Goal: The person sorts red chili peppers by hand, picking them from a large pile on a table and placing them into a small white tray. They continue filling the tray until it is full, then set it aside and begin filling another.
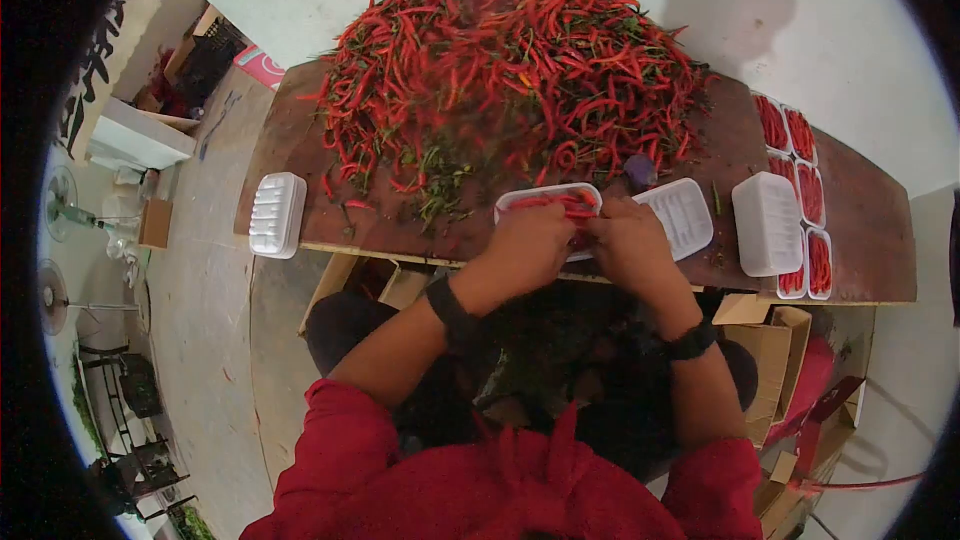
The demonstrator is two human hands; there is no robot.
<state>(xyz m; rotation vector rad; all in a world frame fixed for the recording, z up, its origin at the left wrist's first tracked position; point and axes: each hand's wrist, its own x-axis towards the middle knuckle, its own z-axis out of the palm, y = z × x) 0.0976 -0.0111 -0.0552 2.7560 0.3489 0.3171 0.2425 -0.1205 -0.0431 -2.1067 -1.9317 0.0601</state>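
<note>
A white tray (pixel 508 202) with red chili peppers (pixel 565 202) in it lies at the table's front edge. Both hands are at this tray, close together. My left hand (pixel 530 245) has its fingers curled down at the tray's near side; the fingertips are hidden. My right hand (pixel 628 240) is bent over the tray's right end, fingers closed around peppers that are partly hidden. Just right of it lies an empty white tray (pixel 680 220). A large heap of red chilies (pixel 500 70) with green stems rises behind the hands.
A stack of white trays (pixel 278 215) stands at the table's left edge, another stack (pixel 768 225) on the right. Beside that are several filled chili trays (pixel 810 195). A purple object (pixel 640 172) lies before the heap. Cardboard boxes (pixel 765 350) stand below the table.
</note>
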